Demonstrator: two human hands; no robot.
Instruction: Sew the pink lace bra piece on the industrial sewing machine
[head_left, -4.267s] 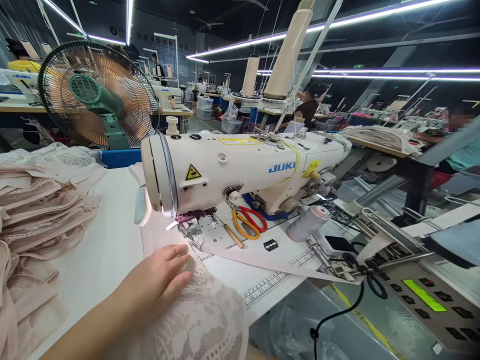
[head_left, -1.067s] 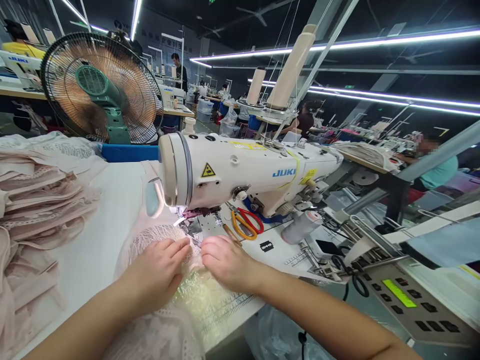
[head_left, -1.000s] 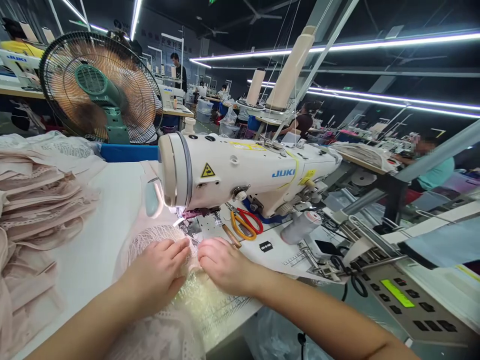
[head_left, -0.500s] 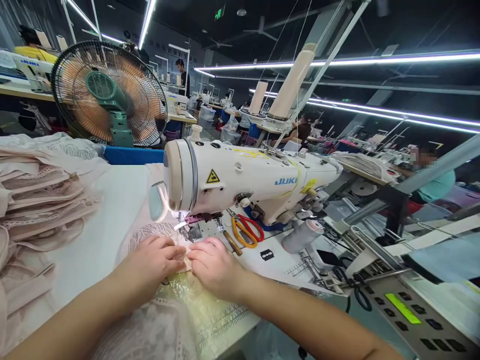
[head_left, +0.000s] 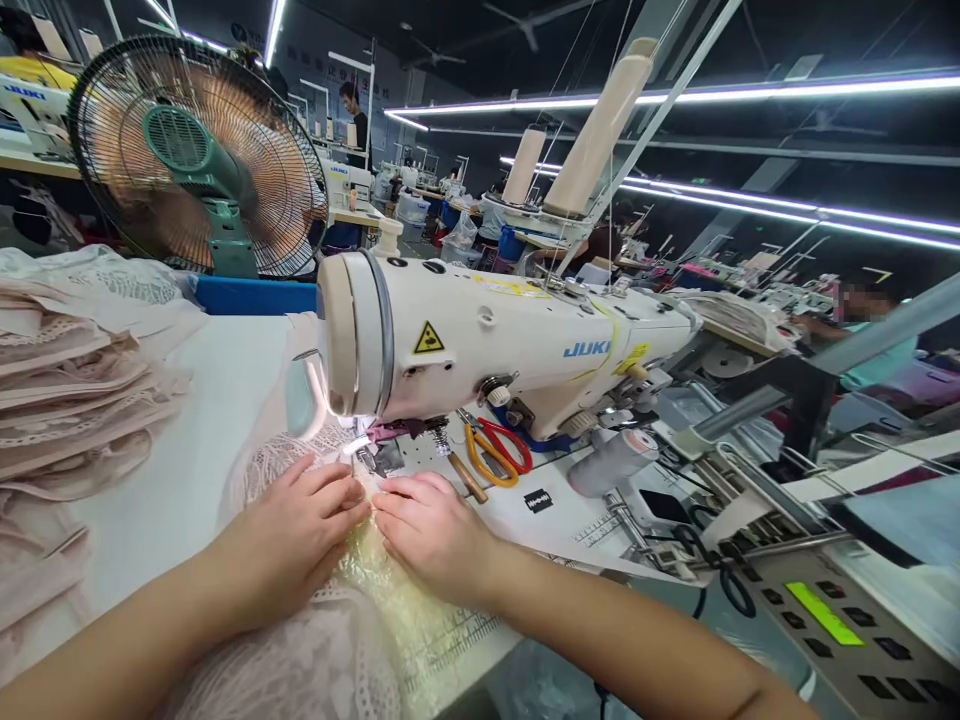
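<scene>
My left hand (head_left: 289,530) and my right hand (head_left: 427,530) lie side by side on pale pink lace fabric (head_left: 315,660), fingertips pressed on its edge just in front of the presser foot (head_left: 367,455) of a white JUKI sewing machine (head_left: 487,340). A yellowish translucent strip (head_left: 390,600) of the fabric runs back between my wrists. Both hands have their fingers curled down, pinning the fabric to the table.
A stack of pink lace pieces (head_left: 67,400) lies at the left. Behind it stands a green fan (head_left: 195,160). Orange and red scissors (head_left: 499,455), a thread cone (head_left: 611,460) and a control panel (head_left: 832,620) sit to the right. Other people work at machines behind.
My right hand came in and joined the left on the lace. Both hands have slid the fabric edge forward toward the presser foot, and my head moved closer.
</scene>
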